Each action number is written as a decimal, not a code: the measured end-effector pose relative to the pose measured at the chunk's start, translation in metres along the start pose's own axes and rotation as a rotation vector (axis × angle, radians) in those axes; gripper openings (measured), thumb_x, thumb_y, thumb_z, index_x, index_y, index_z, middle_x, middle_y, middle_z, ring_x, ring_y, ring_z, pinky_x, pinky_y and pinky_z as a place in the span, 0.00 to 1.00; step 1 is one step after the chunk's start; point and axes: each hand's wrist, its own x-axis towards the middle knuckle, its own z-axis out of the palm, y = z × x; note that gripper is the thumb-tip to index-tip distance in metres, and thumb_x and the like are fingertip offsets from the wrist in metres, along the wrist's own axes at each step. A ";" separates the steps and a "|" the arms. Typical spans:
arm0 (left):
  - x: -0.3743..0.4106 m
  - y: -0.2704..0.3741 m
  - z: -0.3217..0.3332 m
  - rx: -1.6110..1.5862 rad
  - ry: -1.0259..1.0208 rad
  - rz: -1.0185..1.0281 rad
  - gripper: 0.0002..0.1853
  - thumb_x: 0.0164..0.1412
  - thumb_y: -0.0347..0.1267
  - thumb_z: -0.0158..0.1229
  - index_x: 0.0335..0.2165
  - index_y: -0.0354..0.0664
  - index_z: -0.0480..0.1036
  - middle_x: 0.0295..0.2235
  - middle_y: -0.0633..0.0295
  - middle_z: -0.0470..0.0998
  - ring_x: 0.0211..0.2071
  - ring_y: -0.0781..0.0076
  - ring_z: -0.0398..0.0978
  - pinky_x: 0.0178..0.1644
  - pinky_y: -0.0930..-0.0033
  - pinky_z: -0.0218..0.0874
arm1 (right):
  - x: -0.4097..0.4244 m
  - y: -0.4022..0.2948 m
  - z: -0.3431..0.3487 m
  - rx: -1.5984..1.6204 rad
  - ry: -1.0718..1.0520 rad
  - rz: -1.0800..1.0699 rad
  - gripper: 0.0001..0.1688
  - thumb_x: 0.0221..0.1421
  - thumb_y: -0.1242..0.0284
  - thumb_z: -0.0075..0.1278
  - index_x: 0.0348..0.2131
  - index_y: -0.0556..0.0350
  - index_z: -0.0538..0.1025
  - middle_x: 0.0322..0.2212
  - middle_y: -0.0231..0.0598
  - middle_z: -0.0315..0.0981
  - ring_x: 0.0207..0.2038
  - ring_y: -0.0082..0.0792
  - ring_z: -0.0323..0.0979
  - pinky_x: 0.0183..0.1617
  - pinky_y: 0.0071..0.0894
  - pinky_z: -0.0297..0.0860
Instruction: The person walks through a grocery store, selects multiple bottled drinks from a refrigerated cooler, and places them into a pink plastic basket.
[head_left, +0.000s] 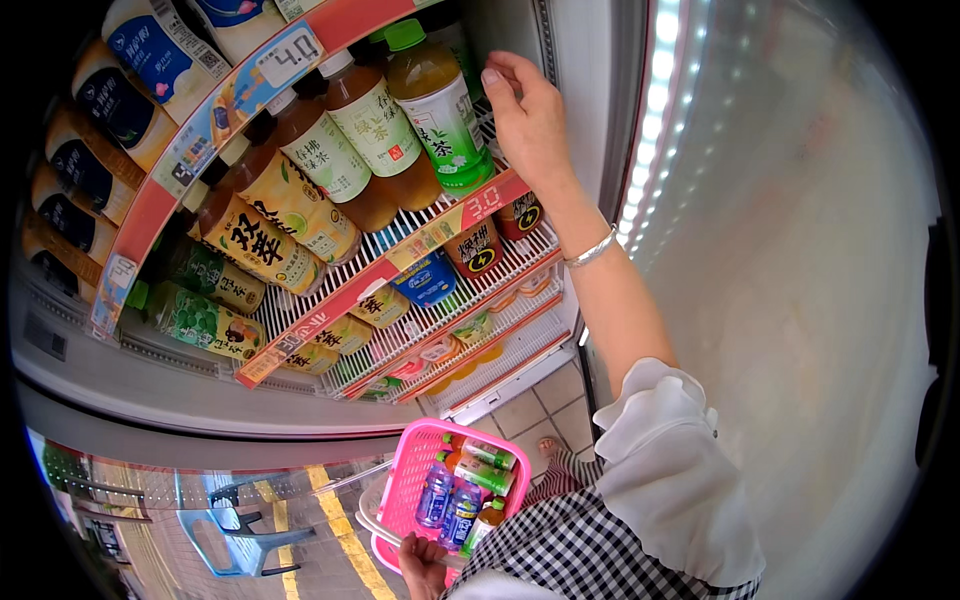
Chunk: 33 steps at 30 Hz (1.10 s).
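My right hand (525, 120) reaches into a drinks cooler at the right end of a wire shelf. Its fingers are loosely curled, with nothing visible in them. Just left of the fingertips stands a green-capped bottle of green tea (442, 112), apart from the hand. Paler-labelled tea bottles (375, 131) stand beside it, then yellow-labelled bottles (259, 240). Low in the picture, my left hand (422, 562) grips the pale handle (382, 529) of a pink plastic basket (397, 480). Inside the basket lie several bottles, among them two with blue-purple labels (461, 514) and green-labelled tea bottles (480, 472).
A red-edged price strip (390, 266) fronts the shelf. Lower shelves hold more drinks, including dark-red bottles (476, 247). Milk tea bottles (124, 97) line the shelf above. The cooler's glass door (780, 262) stands at the right. A blue plastic chair (232, 525) is at lower left.
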 end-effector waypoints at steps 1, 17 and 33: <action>-0.009 0.001 0.010 0.014 0.038 0.020 0.24 0.59 0.37 0.51 0.11 0.55 0.51 0.09 0.74 0.46 0.11 0.80 0.44 0.16 0.74 0.37 | 0.022 0.007 0.005 -0.043 -0.042 0.064 0.21 0.52 0.68 0.50 0.43 0.65 0.71 0.34 0.53 0.74 0.35 0.43 0.73 0.42 0.38 0.68; -0.011 -0.008 0.017 -0.059 0.090 0.014 0.22 0.56 0.35 0.51 0.11 0.51 0.51 0.09 0.73 0.45 0.12 0.79 0.42 0.17 0.73 0.37 | 0.122 0.014 0.072 -0.716 -0.429 0.009 0.24 0.55 0.66 0.41 0.49 0.58 0.67 0.49 0.50 0.66 0.51 0.46 0.65 0.49 0.40 0.66; 0.034 0.022 0.003 0.037 -0.298 -0.220 0.09 0.52 0.34 0.52 0.18 0.47 0.64 0.10 0.75 0.48 0.11 0.80 0.45 0.17 0.74 0.43 | -0.123 -0.128 -0.073 -0.393 0.181 -0.553 0.25 0.41 0.81 0.60 0.41 0.58 0.67 0.39 0.44 0.64 0.33 0.35 0.69 0.32 0.25 0.69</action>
